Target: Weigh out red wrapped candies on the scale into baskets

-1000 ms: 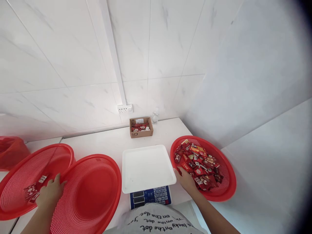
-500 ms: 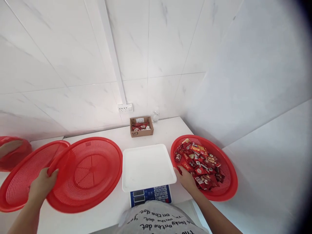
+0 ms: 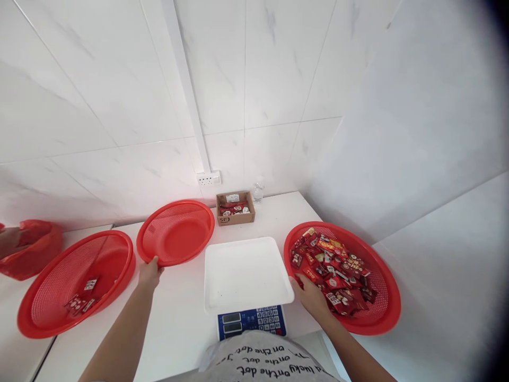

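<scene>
1. Now the empty red mesh basket (image 3: 175, 232) lies flat at the back of the white table (image 3: 178, 313), beside the cardboard box (image 3: 235, 208). Half a second ago it stood tilted by the scale (image 3: 246, 273).
2. Left hand (image 3: 150, 271) pinches its near rim.
3. Right hand (image 3: 312, 297) has stayed at the packet-filled basket (image 3: 379, 305) — grip unclear.
4. The nearly empty basket (image 3: 51, 297) shows its few packets again.
</scene>
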A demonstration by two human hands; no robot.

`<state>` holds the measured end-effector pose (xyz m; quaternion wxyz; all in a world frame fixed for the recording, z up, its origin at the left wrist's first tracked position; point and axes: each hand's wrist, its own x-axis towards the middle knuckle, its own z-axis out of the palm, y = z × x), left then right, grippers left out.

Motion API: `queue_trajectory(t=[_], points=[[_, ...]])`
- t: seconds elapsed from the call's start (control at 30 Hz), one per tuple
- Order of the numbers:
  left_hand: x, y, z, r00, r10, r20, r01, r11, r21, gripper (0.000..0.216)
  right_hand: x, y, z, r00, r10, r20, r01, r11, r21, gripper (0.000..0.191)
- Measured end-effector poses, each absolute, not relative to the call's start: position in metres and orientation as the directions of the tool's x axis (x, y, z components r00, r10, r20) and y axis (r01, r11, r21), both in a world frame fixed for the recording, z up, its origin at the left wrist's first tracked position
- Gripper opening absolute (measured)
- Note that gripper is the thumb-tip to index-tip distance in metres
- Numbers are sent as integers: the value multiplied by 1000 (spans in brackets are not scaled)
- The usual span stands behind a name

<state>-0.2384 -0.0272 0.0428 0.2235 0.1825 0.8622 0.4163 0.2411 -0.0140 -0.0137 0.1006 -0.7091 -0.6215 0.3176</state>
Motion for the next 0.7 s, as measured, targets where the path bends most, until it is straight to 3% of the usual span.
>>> queue_trajectory(t=[0.17,0.3,0.37,0.47,0.57,0.7], points=[[-202,-31,24,-722,498,-481,-275,431,859,6,247,-12,-20,16,947,-320,663,-250,-706,58],[-180,-41,27,-653,517,-554,-420,361,832,14,259,-1,-24,-10,919,-393,488,-339,-804,55],[-170,-47,30,-650,505,-567,-440,358,824,15,266,5,-26,-8,914,-405,519,-342,-783,53],[-151,-57,35,-704,516,-489,-316,388,866,15,277,13,-33,50,924,-380,736,-291,-611,51],[-125,-66,41,-706,626,-331,-64,409,910,22,284,18,-43,118,908,-401,849,-302,-433,63],[-87,-72,52,-606,756,-247,92,375,923,38,281,31,-49,141,899,-414,882,-304,-359,71]])
